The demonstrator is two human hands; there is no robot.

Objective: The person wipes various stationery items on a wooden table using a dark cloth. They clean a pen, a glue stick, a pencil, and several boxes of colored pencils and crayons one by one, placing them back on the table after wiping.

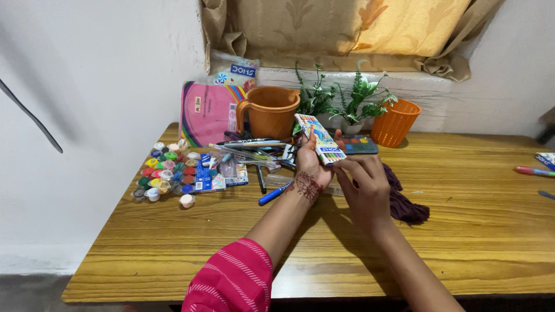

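Note:
My left hand (310, 173) holds a slim colourful box of pencils or crayons (319, 137) upright over the wooden table (462, 231). My right hand (365, 188) touches the box's lower end with its fingertips. A blue pen (274, 193) lies on the table just below my left hand. Behind the hands a heap of pens and markers (251, 151) is spread out.
Several small paint pots (165, 170) cluster at the left. An orange jug (270, 111), a pink packet (205, 112), small green plants (347, 98) and an orange mesh basket (395, 122) stand at the back. A dark cloth (404, 202) and watercolour palette (358, 143) lie near my right hand.

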